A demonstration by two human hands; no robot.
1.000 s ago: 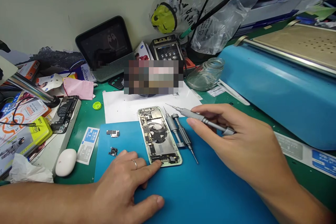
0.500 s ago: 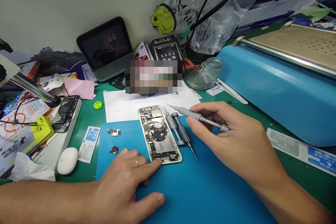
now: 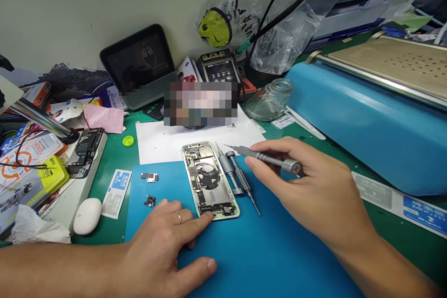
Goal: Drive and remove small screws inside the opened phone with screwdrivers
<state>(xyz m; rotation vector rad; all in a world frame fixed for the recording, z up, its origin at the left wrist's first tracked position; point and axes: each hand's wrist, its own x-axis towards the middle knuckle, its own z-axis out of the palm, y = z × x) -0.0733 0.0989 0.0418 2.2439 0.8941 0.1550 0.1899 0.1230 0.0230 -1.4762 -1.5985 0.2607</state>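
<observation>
An opened phone [image 3: 220, 192] lies on the blue mat [image 3: 265, 251], its inner parts exposed. The index fingertip of my left hand [image 3: 167, 237] rests on the phone's lower left end, with the thumb stretched apart. In my right hand [image 3: 310, 191] is a grey precision screwdriver [image 3: 256, 154], gripped between thumb and fingers, its thin tip pointing left above the mat's back edge. Two more screwdrivers, one light grey [image 3: 226, 165] and one dark grey [image 3: 242, 177], lie just right of the phone. Left of it are a small metal-plated part [image 3: 151, 177] and a small dark part [image 3: 150, 201].
A white earbud case [image 3: 87, 215] and a label card [image 3: 117, 193] lie at left, near boxes [image 3: 38, 186] and another phone's innards [image 3: 86, 151]. Behind are white paper [image 3: 157, 139], a glass jar [image 3: 270, 100] and a tablet-like screen [image 3: 139, 60]. A blue machine [image 3: 356, 125] stands right.
The screwdriver has turned slightly in my right hand, its rear cap now facing me more. My left hand stays on the phone. The whole view has shifted a little.
</observation>
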